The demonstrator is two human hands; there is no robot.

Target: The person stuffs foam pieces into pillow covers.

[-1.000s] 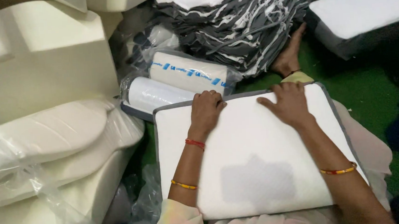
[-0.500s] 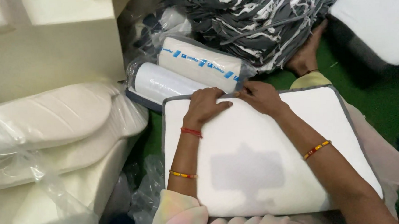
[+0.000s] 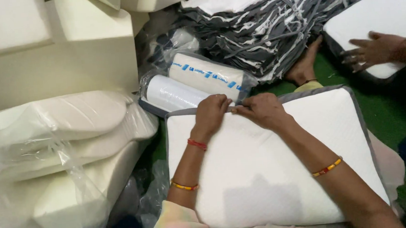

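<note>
the pillow (image 3: 273,171) lies on the lap. the left hand (image 3: 211,113) and right hand (image 3: 262,111) pinch its grey far edge, close together. it looks soft and light, best held at the edge. rolls (image 3: 196,81) lie just beyond.

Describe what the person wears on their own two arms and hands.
Both forearms are bare. The left hand has a thin red thread band at the wrist and an orange-gold beaded bangle higher up. The right hand arm carries one matching orange-gold bangle. A pale pastel sleeve covers the left upper arm.
</note>
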